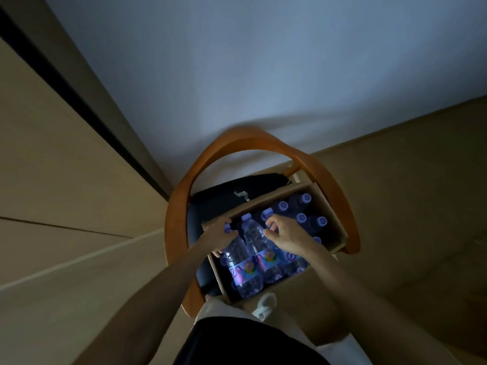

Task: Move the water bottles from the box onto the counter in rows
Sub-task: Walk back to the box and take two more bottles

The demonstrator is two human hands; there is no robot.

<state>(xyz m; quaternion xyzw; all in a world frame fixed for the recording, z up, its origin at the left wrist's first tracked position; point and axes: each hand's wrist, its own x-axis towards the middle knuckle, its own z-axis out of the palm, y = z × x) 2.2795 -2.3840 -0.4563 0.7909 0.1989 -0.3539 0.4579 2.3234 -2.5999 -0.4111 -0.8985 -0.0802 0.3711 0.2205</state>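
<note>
The room is dim, and the box (326, 204) is the thing to steer by: an open cardboard carton on the dark seat of a wooden chair (208, 159), whose curved orange back arches over its far side. At the box's left near corner the left hand (220, 237) comes in, fingers curled over the neck and cap of a bottle (238, 262) that lies tilted across the near end. Just right of it a second bottle (259, 248) leans the same way, cap toward the far wall, its coloured label showing. Over the middle of the box the right hand (286, 237) hangs with fingers bent and slightly spread, fingertips at the neck of a third bottle; whether they pinch it I cannot tell. Toward the right far end of the box, more bottles (303, 209) stand upright, only their pale caps catching light. A socked foot (264, 305) shows just below the box's near edge.
</note>
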